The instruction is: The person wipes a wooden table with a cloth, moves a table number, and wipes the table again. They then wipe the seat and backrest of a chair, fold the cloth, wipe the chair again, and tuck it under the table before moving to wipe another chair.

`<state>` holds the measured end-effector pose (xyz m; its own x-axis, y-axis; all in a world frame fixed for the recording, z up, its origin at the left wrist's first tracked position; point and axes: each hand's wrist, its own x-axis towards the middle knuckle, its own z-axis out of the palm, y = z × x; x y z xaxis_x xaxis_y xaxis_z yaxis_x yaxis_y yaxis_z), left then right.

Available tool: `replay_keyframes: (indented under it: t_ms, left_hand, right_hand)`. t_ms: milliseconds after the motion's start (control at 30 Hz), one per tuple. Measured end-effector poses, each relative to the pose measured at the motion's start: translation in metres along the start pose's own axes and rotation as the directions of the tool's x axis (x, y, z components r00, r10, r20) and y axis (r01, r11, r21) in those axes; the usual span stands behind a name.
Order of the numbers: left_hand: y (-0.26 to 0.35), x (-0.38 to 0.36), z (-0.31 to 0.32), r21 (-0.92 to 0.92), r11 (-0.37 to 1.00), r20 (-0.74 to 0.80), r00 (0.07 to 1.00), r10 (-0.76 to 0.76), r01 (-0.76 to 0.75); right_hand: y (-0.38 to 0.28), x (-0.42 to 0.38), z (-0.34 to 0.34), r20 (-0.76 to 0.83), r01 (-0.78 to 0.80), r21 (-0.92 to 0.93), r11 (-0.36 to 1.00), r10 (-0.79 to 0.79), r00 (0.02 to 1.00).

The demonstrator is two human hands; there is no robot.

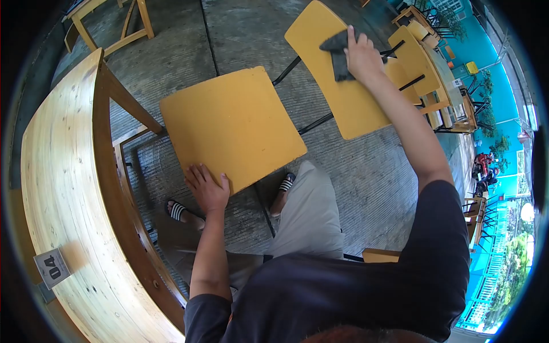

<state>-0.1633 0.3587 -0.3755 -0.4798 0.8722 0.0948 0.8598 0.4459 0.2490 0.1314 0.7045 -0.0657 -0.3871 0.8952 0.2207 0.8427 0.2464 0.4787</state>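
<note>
A chair with a yellow wooden seat (229, 123) and a yellow backrest (320, 51) on black metal legs stands in front of me. My left hand (207, 186) lies with fingers spread on the near edge of the seat. At the backrest, my right hand (361, 57) presses a dark grey cloth (339, 66) against the yellow surface. Its fingers are over the cloth, the index finger stretched along the top. Part of the cloth is hidden under the palm.
On the left runs a long wooden table (63, 171) with a number 04 sign (52, 267). More yellow chairs (414, 60) and tables stand at the right, by a turquoise wall (492, 51). The concrete floor (171, 34) is grooved. Another wooden piece (114, 43) is at the upper left.
</note>
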Motion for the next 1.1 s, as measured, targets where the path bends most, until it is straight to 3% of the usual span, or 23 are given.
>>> replay_keyframes:
  t_ms: [167,233,267,333,367,433,467,533,600,667,700,767,800,867,900,967,1100]
  left_hand:
    - [0.002,0.002,-0.002,-0.001,1.000,0.024,1.000,-0.013,0.013]
    - [0.001,0.003,-0.001,-0.024,1.000,0.012,1.000,0.003,-0.003]
    - [0.001,0.004,0.000,-0.011,1.000,0.012,1.000,-0.002,0.002]
    - [0.000,0.004,0.001,-0.010,1.000,-0.012,1.000,0.017,-0.017]
    - [-0.001,0.004,0.001,-0.003,1.000,-0.012,1.000,0.015,-0.015]
    - [0.000,0.004,0.001,-0.008,1.000,-0.003,1.000,0.014,-0.014]
    - [0.001,0.004,0.000,-0.011,1.000,-0.002,1.000,0.016,-0.016]
    - [0.002,0.004,0.000,-0.004,1.000,0.004,1.000,0.006,-0.006]
    - [0.003,0.003,-0.001,-0.010,1.000,0.013,1.000,0.003,-0.003]
    - [0.003,0.001,-0.003,-0.016,1.000,0.020,1.000,0.003,-0.002]
    - [0.003,0.001,-0.003,-0.012,1.000,0.014,1.000,-0.003,0.003]
    - [0.002,-0.001,-0.003,-0.016,1.000,0.004,1.000,0.004,-0.004]
    - [0.001,-0.002,-0.003,-0.018,1.000,0.001,1.000,0.002,-0.002]
    - [-0.001,-0.003,-0.001,-0.035,0.999,-0.012,1.000,0.006,-0.007]
    - [-0.002,-0.005,-0.001,-0.033,0.999,-0.011,1.000,0.008,-0.008]
    - [-0.003,-0.006,0.000,-0.039,0.999,-0.017,1.000,0.018,-0.019]
    - [-0.006,-0.008,0.000,-0.040,0.999,-0.022,0.999,0.023,-0.024]
  right_hand:
    - [-0.039,0.124,0.000,-0.026,-0.039,0.151,0.988,0.044,0.999]
    - [-0.061,0.146,-0.026,0.152,-0.104,0.308,0.946,0.058,0.987]
    - [-0.068,0.152,-0.020,0.153,-0.100,0.320,0.942,0.052,0.987]
    - [-0.078,0.160,-0.003,0.006,0.102,-0.089,0.991,-0.102,0.995]
    - [-0.079,0.158,0.012,0.006,0.103,-0.082,0.991,-0.103,0.995]
    - [-0.078,0.146,0.055,-0.300,0.239,-0.524,0.818,-0.439,0.847]
    - [-0.083,0.136,0.076,-0.298,0.237,-0.527,0.816,-0.439,0.848]
    - [-0.090,0.104,0.112,-0.182,0.396,-0.047,0.917,-0.398,0.899]
    - [-0.100,0.057,0.118,-0.034,0.341,-0.151,0.928,-0.350,0.936]
    - [-0.098,0.007,0.113,0.074,0.405,-0.338,0.849,-0.405,0.911]
    - [-0.096,-0.014,0.110,0.075,0.394,-0.345,0.852,-0.393,0.916]
    - [-0.092,-0.054,0.102,0.295,0.501,-0.505,0.703,-0.405,0.865]
    - [-0.087,-0.074,0.098,0.295,0.491,-0.515,0.703,-0.392,0.871]
    - [-0.071,-0.110,0.089,0.237,0.465,-0.346,0.814,-0.404,0.883]
    - [-0.062,-0.127,0.078,0.237,0.456,-0.358,0.815,-0.393,0.889]
    - [-0.041,-0.155,0.050,0.228,0.361,-0.030,0.932,-0.346,0.910]
    - [0.002,-0.191,0.003,0.165,0.286,0.047,0.957,-0.290,0.943]
